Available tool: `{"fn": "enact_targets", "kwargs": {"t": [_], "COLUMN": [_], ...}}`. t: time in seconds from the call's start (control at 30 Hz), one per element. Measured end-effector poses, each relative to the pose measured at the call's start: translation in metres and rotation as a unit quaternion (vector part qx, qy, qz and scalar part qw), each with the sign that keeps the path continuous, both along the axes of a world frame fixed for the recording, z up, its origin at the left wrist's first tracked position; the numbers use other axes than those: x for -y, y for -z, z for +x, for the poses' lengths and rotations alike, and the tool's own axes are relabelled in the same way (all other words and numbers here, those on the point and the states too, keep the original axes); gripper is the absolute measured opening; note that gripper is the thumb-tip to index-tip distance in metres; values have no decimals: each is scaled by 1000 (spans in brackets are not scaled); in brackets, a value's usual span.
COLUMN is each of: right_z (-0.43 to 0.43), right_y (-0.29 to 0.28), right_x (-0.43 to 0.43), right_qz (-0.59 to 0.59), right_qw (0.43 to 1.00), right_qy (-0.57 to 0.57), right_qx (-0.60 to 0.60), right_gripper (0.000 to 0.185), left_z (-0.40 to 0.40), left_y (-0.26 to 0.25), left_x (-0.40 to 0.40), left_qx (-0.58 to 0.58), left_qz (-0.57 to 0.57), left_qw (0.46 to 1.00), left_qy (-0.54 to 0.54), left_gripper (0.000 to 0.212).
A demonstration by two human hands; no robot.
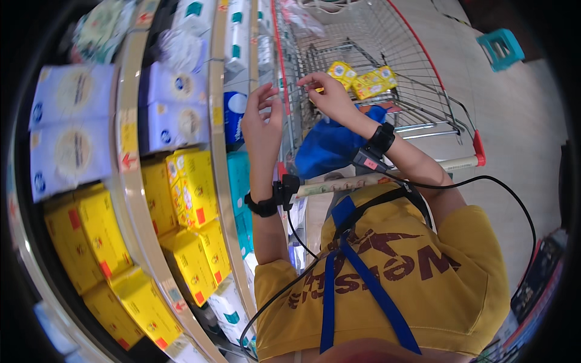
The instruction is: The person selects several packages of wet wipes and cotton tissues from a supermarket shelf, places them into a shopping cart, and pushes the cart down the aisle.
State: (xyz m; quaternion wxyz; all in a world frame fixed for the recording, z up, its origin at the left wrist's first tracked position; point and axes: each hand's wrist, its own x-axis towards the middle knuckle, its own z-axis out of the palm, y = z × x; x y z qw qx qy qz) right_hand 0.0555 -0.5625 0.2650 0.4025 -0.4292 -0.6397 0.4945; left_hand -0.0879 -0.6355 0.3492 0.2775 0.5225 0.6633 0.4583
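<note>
My left hand (264, 122) is raised beside the shelving, fingers loosely curled with nothing in them. Over the near end of the wire shopping cart (426, 41) is my right hand (327, 93), empty, its thumb and fingers apart. Two yellow patterned tissue packs (376, 82) lie in the cart just beyond that hand. A blue cloth or bag (324, 145) hangs below my right wrist, near the cart handle (458, 163). Both wrists wear black straps with small devices and cables.
Shelves on the left hold yellow packs (195, 263), purple-white packs (72, 131) and white-green packs (237, 36). A pink-white plastic bag (302, 18) lies at the cart's far end. A teal stool (501, 49) stands on the floor at the upper right.
</note>
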Motion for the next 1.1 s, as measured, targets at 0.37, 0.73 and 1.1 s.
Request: {"fn": "enact_targets", "kwargs": {"t": [0.37,0.73,1.1], "right_z": [159,83,141], "right_y": [245,320,171], "right_x": [-146,-215,-183], "right_qz": [-267,-309,-348], "right_qw": [930,933,898], "right_qy": [104,-10,253], "right_qx": [231,183,-91], "right_gripper": [47,85,59], "left_z": [77,25,76], "left_y": [314,417,255], "left_x": [-203,-185,-215], "left_qx": [263,578,415], "left_qz": [-445,-437,-225], "left_qw": [854,671,866], "left_qy": [57,-157,-167], "left_gripper": [67,57,49]}}
